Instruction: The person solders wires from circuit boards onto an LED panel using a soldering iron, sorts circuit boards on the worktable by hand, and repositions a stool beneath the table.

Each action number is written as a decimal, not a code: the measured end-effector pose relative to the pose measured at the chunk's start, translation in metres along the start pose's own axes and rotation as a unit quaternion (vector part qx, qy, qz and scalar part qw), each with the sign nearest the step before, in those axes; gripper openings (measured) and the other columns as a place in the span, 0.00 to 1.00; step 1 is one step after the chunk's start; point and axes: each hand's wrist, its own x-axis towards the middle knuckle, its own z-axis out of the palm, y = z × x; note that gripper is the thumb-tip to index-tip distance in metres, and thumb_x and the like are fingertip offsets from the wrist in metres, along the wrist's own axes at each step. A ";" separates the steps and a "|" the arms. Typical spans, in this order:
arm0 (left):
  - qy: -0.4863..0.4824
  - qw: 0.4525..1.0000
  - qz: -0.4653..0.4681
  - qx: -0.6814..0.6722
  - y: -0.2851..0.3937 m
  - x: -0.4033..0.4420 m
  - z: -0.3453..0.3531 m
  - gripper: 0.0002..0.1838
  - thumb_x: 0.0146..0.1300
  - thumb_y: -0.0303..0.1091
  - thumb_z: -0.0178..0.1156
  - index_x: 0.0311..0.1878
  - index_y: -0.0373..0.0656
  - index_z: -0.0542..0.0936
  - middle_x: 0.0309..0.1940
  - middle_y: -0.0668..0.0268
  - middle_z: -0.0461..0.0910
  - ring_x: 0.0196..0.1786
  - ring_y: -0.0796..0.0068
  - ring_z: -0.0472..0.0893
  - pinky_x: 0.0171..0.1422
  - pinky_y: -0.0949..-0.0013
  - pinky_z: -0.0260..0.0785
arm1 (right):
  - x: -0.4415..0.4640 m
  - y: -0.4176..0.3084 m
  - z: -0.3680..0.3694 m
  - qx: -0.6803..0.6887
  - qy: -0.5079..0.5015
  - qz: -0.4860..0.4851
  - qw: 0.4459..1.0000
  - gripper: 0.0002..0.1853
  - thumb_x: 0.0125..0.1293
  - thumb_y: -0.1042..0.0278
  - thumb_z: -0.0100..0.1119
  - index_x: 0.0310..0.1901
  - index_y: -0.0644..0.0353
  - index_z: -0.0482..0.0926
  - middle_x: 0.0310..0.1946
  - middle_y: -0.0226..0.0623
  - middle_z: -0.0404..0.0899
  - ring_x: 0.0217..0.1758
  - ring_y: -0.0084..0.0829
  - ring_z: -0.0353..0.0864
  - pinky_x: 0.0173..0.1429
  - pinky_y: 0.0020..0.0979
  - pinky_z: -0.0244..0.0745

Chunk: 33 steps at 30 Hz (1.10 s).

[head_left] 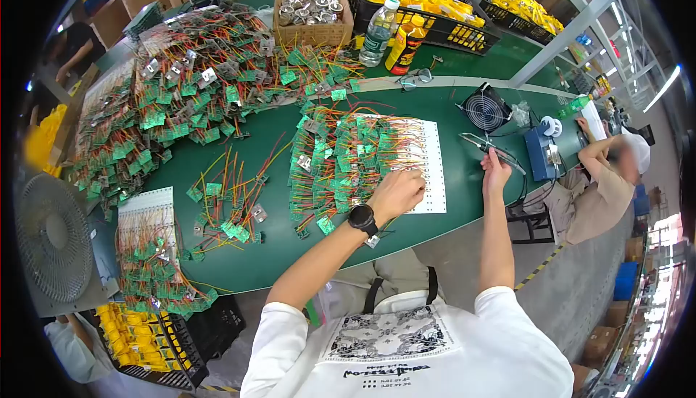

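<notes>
Head view: a person at a green table (279, 256), both bare hands above its near edge. The left hand (396, 195), with a black watch (361, 217) at its wrist, lies over the near part of a white board (434, 173), its fingers bent and drawn close together at the wires (409, 153); whether they pinch one cannot be told. The right hand (496, 173), to the right of this board and apart from it, holds a thin pen-shaped tool (475, 141) between closed fingers, the tip directed far and left.

Green circuit boards (341, 162) with red and yellow wires lie in rows over the left and middle of the white board, whose right margin is bare. To their left is a loose cluster (235, 227) of similar parts; farther left, a second white board (147, 206) is covered at its near end. A large heap (196, 101) of wired parts fills the far left.

Beyond the right hand stand a small black fan (484, 110) and, to its right, a blue box (539, 155). On the far side are a cardboard box (313, 34) of metal pieces, two bottles (378, 35), a pair of glasses (416, 79) and a black basket (453, 34) of yellow parts. A co-worker (598, 202) sits at the right.
</notes>
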 end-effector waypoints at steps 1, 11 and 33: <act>0.000 1.000 0.001 0.008 -0.001 0.002 -0.002 0.05 0.53 0.31 0.60 0.30 0.40 0.80 0.28 0.62 0.77 0.31 0.58 0.79 0.36 0.59 0.72 | 0.004 0.001 0.001 -0.003 -0.011 0.002 1.000 0.10 0.62 0.72 0.64 0.40 0.69 0.78 0.25 0.37 0.79 0.21 0.24 0.76 0.25 0.21 0.65; 0.023 0.998 0.050 0.016 0.011 0.006 -0.005 0.06 0.51 0.29 0.63 0.34 0.42 0.80 0.36 0.63 0.74 0.41 0.60 0.77 0.44 0.60 0.71 | 0.004 -0.004 -0.001 0.002 -0.053 0.004 0.999 0.08 0.64 0.72 0.62 0.40 0.68 0.78 0.25 0.34 0.77 0.22 0.22 0.74 0.25 0.20 0.64; 0.003 0.970 -0.094 0.224 0.125 -0.061 0.072 0.30 0.65 0.47 0.54 0.64 0.35 0.67 0.64 0.48 0.65 0.68 0.54 0.63 0.73 0.55 0.52 | 0.009 0.011 -0.016 0.091 -0.064 -0.012 0.994 0.08 0.64 0.71 0.62 0.40 0.66 0.78 0.26 0.34 0.79 0.23 0.20 0.74 0.27 0.18 0.67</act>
